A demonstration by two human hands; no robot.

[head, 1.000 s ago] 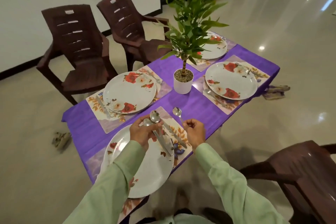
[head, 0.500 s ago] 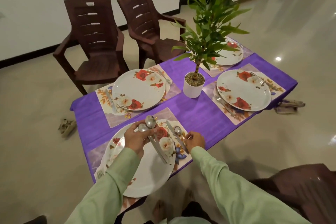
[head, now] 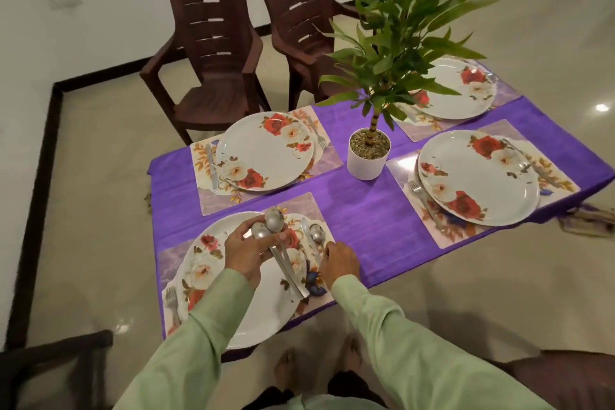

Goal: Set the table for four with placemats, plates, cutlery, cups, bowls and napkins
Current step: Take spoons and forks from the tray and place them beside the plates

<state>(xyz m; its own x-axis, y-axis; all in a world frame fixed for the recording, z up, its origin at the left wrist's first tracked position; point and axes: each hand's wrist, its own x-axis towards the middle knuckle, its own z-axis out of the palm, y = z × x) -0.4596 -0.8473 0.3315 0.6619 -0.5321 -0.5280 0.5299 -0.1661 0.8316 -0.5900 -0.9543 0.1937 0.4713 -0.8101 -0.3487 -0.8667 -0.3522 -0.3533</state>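
Left hand (head: 248, 251) gripping spoons (head: 270, 226), right hand (head: 339, 261) on a spoon (head: 316, 234) (grip unclear), plant pot (head: 367, 156) behind.

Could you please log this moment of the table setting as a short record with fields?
surface: table in purple cloth
centre: potted plant
places laid: four floral plates, each on a placemat
near plate: fork on its left, knife on its right
left hand: holds a bunch of spoons above the near plate
right hand: setting a spoon beside the knife
cups, bowls, napkins: none visible
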